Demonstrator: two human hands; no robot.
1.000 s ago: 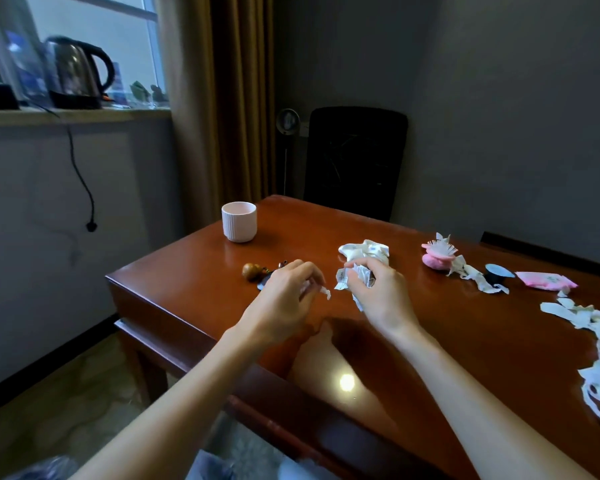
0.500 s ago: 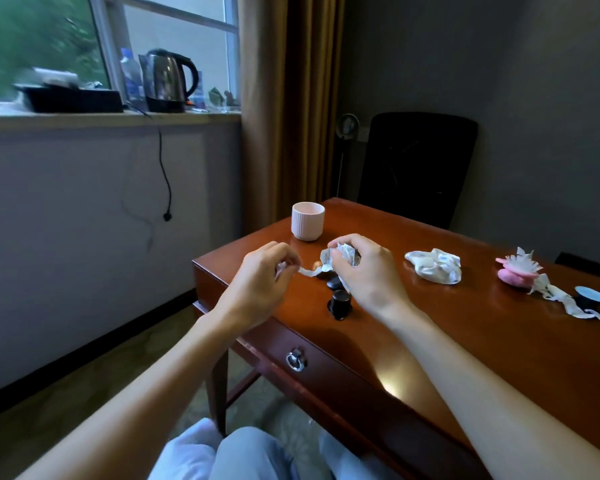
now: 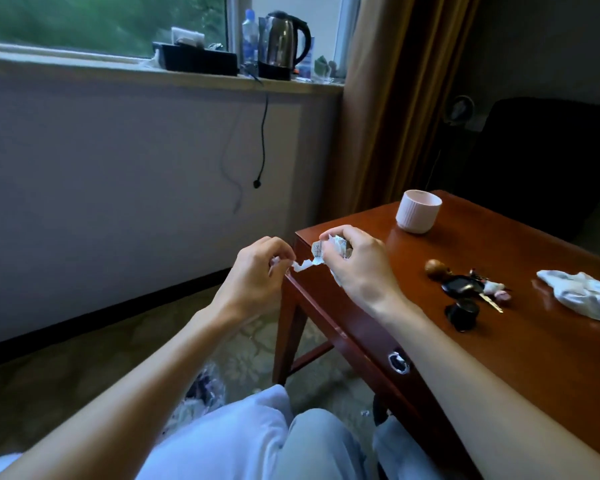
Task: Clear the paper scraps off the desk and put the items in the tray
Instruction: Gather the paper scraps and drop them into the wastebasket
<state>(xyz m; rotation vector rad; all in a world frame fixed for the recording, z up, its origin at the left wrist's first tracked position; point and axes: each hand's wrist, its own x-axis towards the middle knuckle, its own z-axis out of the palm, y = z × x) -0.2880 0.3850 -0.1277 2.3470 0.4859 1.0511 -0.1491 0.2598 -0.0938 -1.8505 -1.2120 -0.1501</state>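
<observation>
— What are the hands doing?

— The right hand (image 3: pixel 357 268) is curled round a crumpled paper wad (image 3: pixel 330 248), thumb and fingers closed on it. The left hand (image 3: pixel 257 268) pinches the far end of a torn paper strip (image 3: pixel 302 265) that runs out of the wad, so the strip spans the short gap between them.

— Where is that against the bench?

— In the air at the left corner of the bench (image 3: pixel 534 362). The right hand is over the corner. The left one is just past the edge, over the patterned floor (image 3: pixel 94 344). Neither touches the wood.

— And what lies near them?

— To the right of the right hand, a small wooden knob (image 3: pixel 435 268), then a black key fob (image 3: pixel 459 285) with a key (image 3: pixel 492 302) and small charms, and a black round cap (image 3: pixel 462 312) just in front of it. Further right lies a crumpled white cloth (image 3: pixel 582 294), well apart from the hands. A ribbed pink cup (image 3: pixel 418 211) stands upright toward the back edge.

— Anything in the way?

— Nothing between the hands and those things. Below them are the person's knees in pale trousers (image 3: pixel 257 438), and a drawer pull (image 3: pixel 399 362) shows on the bench front.

— Beyond?

— A kettle (image 3: pixel 283 46) and a black box (image 3: pixel 196 58) on the windowsill (image 3: pixel 84 64), with a curtain (image 3: pixel 388 116) beside it.
</observation>
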